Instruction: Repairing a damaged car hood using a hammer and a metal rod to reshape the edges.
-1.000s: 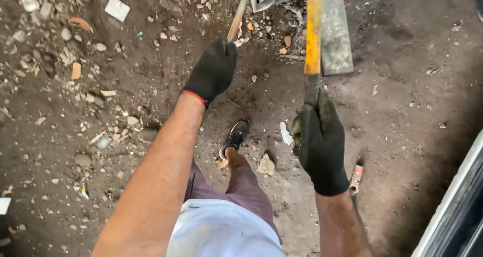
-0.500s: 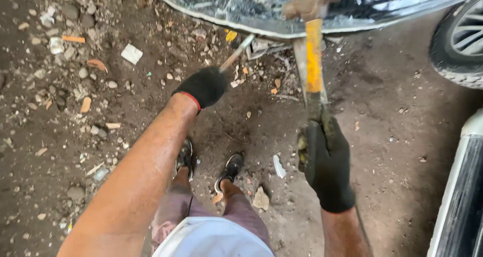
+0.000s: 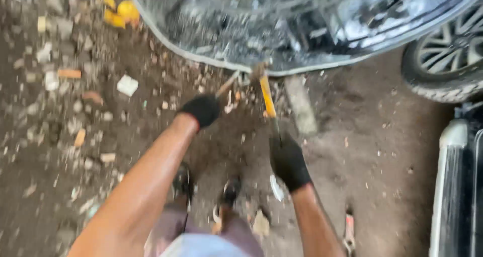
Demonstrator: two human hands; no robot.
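Two black-gloved hands: right hand (image 3: 289,161) grips yellow-handled hammer (image 3: 266,95).

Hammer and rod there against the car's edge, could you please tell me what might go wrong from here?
1. The hammer in the right hand could glance off the thin rod and hit the left hand gripping it.
2. A miss may dent the car body edge.
3. Loose rubble near the shoes could cause a slip.
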